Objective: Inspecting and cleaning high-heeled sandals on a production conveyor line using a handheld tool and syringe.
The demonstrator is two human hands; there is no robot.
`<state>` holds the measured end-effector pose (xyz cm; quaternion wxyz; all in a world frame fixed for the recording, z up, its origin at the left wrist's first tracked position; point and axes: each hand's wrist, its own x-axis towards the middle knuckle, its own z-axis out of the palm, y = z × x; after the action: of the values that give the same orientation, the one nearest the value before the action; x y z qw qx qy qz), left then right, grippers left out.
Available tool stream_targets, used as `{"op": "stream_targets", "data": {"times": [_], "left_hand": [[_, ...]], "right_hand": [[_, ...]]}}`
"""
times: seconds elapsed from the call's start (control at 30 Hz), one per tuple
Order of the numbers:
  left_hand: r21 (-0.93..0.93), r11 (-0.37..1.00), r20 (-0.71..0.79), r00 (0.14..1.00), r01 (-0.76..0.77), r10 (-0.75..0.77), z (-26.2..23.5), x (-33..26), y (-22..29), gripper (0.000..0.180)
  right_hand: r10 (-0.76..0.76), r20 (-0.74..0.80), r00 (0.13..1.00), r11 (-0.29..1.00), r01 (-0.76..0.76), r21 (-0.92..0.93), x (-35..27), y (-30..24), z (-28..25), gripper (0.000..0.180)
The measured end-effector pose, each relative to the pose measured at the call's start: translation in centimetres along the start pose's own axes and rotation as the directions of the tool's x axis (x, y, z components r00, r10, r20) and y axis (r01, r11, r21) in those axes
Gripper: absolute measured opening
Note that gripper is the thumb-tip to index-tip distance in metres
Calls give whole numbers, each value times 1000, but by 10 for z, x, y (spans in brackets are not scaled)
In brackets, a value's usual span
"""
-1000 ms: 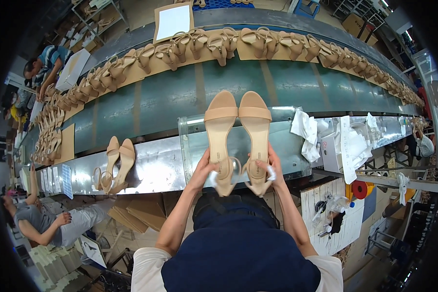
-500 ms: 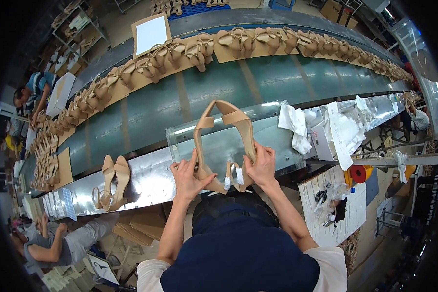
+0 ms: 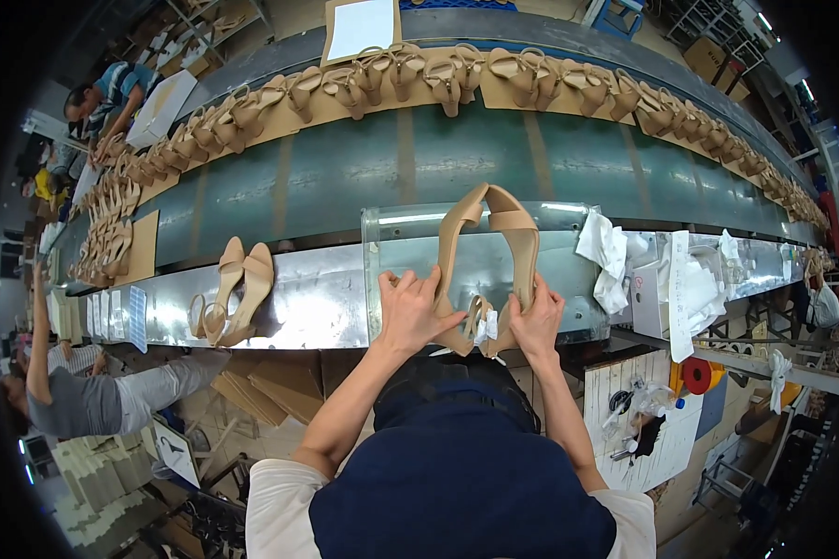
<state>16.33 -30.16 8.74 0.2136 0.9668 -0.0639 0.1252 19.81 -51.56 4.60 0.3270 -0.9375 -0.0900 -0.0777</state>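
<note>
Tan sandal pair (image 3: 524, 250) held over the clear panel (image 3: 388, 248), toes meeting past its far edge. Left hand (image 3: 410, 309) grips one near the heel, right hand (image 3: 537, 326) the other. Handling, my call: light, even grip on sole edges — fingers off the toe bands, toes not rubbing, straps free. White wrapping (image 3: 490, 323) at the straps: detail unclear. Heels partly hidden — fingers behind the soles unseen. Sandal row (image 3: 405, 74) too small to count toward the rim.
</note>
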Motion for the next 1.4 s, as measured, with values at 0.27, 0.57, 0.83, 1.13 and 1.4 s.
{"op": "stream_targets", "data": {"times": [0.27,0.57,0.83,1.13,1.4], "left_hand": [[-61,994,46,995,89,-87,-2,-1,-4,71],[-908,-16,401,857,419,-325,-3,12,-26,84],[-953,-2,284,891,303,-353,-1,41,-12,82],[-951,-98,309,869,294,-387,-14,49,-7,75],[-939,-118,342,835,324,-432,-17,49,-7,71]], "right_hand": [[5,43,999,1000,-6,11,8,-2,0,52],[77,548,833,84,-553,829,38,-5,-20,60],[37,422,906,230,-419,879,61,-51,-12,76],[144,398,906,126,-416,901,70,-56,-19,72],[212,395,894,136,-427,894,72,-50,-25,73]]}}
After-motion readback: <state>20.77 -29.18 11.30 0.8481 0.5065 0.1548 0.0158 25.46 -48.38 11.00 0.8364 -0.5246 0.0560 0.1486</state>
